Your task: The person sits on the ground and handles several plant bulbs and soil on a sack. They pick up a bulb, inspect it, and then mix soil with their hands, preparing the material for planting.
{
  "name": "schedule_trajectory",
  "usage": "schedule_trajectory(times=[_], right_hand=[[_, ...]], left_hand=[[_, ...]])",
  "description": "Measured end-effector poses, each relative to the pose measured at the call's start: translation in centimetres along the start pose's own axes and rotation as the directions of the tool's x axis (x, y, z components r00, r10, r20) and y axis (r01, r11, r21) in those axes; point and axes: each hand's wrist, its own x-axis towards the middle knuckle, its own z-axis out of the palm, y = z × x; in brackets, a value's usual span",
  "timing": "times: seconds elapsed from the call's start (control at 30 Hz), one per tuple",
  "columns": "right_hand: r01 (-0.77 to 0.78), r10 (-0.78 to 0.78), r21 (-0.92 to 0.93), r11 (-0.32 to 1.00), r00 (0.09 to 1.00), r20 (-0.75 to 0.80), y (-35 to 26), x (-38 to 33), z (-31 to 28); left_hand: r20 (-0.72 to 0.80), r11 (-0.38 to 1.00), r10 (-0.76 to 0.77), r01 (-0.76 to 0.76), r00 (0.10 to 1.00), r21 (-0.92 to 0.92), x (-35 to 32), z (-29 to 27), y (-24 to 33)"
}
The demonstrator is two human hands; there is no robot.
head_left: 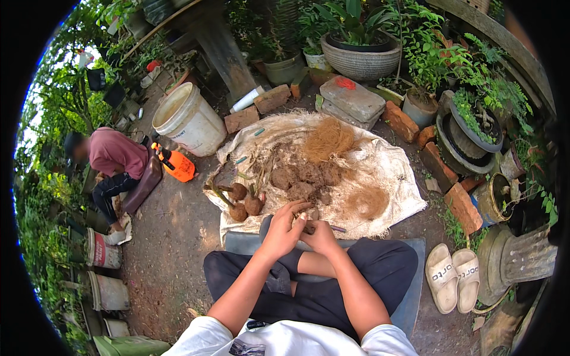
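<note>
Close together in front of my lap, my left hand [284,232] and my right hand [320,237] are closed around a small dark brown lump of soil [309,228]. Its far side is hidden by my fingers. Just beyond lies a heap of moist soil clods [306,177] on a spread pale sack [395,193]. A tangle of brown coconut fibre [328,140] rests at the heap's far side, and a thinner fibre pad [365,202] is on the right. Several round brown root balls with green stems [253,206] sit at the sack's left edge.
An orange spray bottle [177,164] and a white bucket [190,120] stand to the left. Farther left, a person [119,160] sits low. Bricks [463,207], stone slabs [352,101] and potted plants [362,56] border the sack. Sandals [453,277] lie at my right.
</note>
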Motion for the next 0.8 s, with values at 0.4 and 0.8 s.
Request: schedule_trajectory(times=[0.4, 0.8], right_hand=[[0.173, -0.16, 0.13, 0.976, 0.981, -0.106, -0.6, -0.6, 0.7], [-0.117, -0.013, 0.572, 0.812, 0.976, 0.217, -0.9, -1.0, 0.0]], left_hand=[[-0.114, 0.976, -0.154, 0.133, 0.981, -0.173, 0.2, -0.7, -1.6], [0.11, 0.879, -0.148, 0.182, 0.983, -0.441, 0.1, -2.3, -2.2]])
